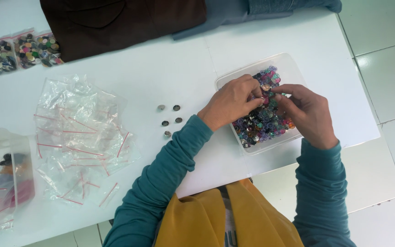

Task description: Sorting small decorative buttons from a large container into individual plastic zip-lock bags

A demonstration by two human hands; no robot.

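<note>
Three filled button bags (24, 51) top left; empty clear red-striped zip bags (81, 137) heaped below.

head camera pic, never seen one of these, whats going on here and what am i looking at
This is one picture from a camera worn on a person's head, looking straight down at their own two bare hands; no machine is involved. The teal sleeves and yellow cloth at the bottom belong to the wearer.

Both hands are over a clear plastic tub full of mixed coloured buttons. The left hand and right hand meet fingertip to fingertip above the heap; what they pinch is too small to tell.

On the white table lie five loose metallic buttons, a heap of empty clear zip bags, three small filled bags of buttons at the far left, and another clear container at the left edge. Dark brown cloth lies at the top.
</note>
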